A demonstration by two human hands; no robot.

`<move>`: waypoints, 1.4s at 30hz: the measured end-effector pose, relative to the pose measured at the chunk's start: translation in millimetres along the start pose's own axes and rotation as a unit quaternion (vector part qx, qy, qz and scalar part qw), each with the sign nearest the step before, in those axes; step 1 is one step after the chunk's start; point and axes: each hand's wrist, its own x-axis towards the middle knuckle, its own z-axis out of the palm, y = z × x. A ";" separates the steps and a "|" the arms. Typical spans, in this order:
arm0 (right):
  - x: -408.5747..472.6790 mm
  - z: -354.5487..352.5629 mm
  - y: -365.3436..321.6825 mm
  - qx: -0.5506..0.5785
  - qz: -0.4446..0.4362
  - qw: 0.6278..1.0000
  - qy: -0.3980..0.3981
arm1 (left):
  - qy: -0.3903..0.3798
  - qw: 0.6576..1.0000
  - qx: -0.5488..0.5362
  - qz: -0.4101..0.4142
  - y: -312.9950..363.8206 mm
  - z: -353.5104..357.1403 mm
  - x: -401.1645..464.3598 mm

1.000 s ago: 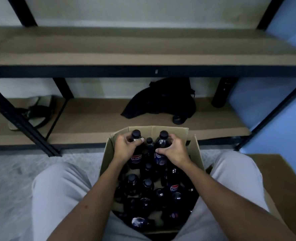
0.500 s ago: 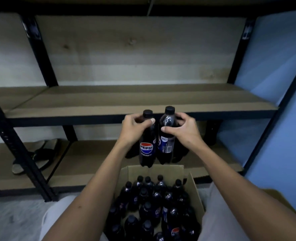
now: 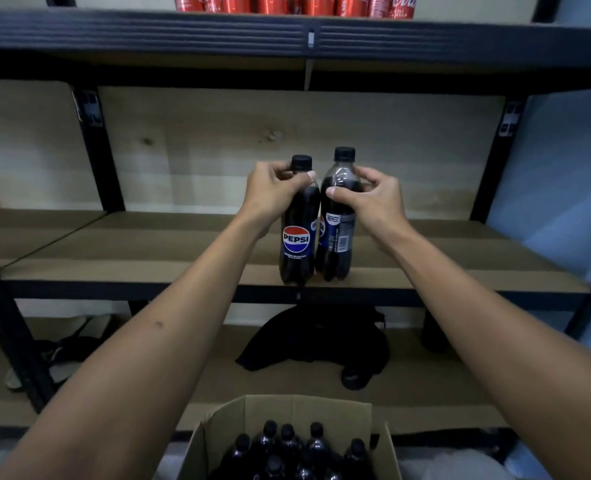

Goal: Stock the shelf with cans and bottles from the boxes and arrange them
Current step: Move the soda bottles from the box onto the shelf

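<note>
My left hand (image 3: 273, 190) grips the neck of a dark Pepsi bottle (image 3: 297, 244) whose label faces me. My right hand (image 3: 367, 195) holds the shoulder of a second Pepsi bottle (image 3: 337, 237), its barcode side toward me. Both bottles stand upright, side by side, at the front edge of the middle shelf board (image 3: 148, 261); whether their bases touch the board I cannot tell. Below, an open cardboard box (image 3: 322, 410) holds several more capped bottles (image 3: 287, 441).
Red cola cans (image 3: 297, 3) line the top shelf. On the bottom shelf lie a black bag (image 3: 318, 341) and sandals (image 3: 69, 351). Black metal uprights (image 3: 96, 147) frame the shelf, and a blue wall (image 3: 557, 168) stands at the right.
Both hands lifted the two bottles out of the box and carried them up and forward to the middle shelf's front edge. My view tilted upward, revealing the top shelf.
</note>
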 end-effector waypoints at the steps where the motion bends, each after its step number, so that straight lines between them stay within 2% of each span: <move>1: 8.2 5.1 6.6 -0.001 0.003 1.000 0.002 | 0.000 1.000 0.007 0.000 -6.9 -0.5 9.2; 7: 41.7 35.9 40.7 -0.013 0.024 1.000 -0.001 | 0.032 0.999 0.032 -0.016 -42.2 -10.9 50.0; 15: 43.2 43.3 62.5 -0.011 0.032 0.999 0.013 | -0.024 0.998 0.019 0.055 -60.6 -16.9 40.5; 20: 11.4 40.2 110.1 -0.046 0.067 0.996 -0.046 | -0.066 0.996 0.058 0.003 -113.1 -21.9 7.8; 23: -3.3 40.2 142.9 -0.086 0.074 0.992 -0.056 | -0.043 0.989 0.135 -0.032 -143.7 -20.9 -12.5; 26: 2.1 43.8 157.0 -0.105 0.078 0.991 -0.033 | -0.012 0.986 0.164 -0.031 -149.3 -15.7 -13.7; 29: 24.2 53.7 164.1 -0.109 0.094 0.989 -0.015 | 0.010 0.980 0.193 -0.042 -154.0 -8.0 8.1; 33: 64.6 71.8 183.4 -0.092 0.115 0.989 0.008 | 0.007 0.983 0.155 -0.095 -177.0 4.4 54.1; 37: 108.4 87.5 213.3 -0.140 0.091 0.986 0.027 | 0.026 0.978 0.195 -0.069 -201.6 16.8 100.6; 42: 159.2 100.4 244.4 -0.156 0.087 0.984 0.024 | 0.038 0.973 0.209 -0.095 -233.1 27.6 159.2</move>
